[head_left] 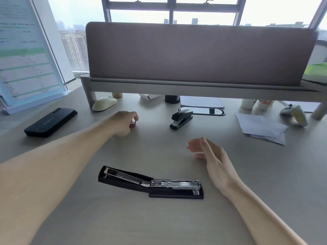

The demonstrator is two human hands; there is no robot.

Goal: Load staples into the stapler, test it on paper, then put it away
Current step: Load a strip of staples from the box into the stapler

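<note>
Your left hand point(123, 123) had closed its fingers round a small red-and-white staple box point(132, 123) on the desk point(159, 227), while your right hand point(210, 156) hovered open and empty just beyond the opened stapler point(150, 182), with a second, shut stapler point(180, 119) and loose paper point(261, 127) farther back

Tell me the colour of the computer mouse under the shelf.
Cream-white plastic computer mouse, seen in the head view.
</note>
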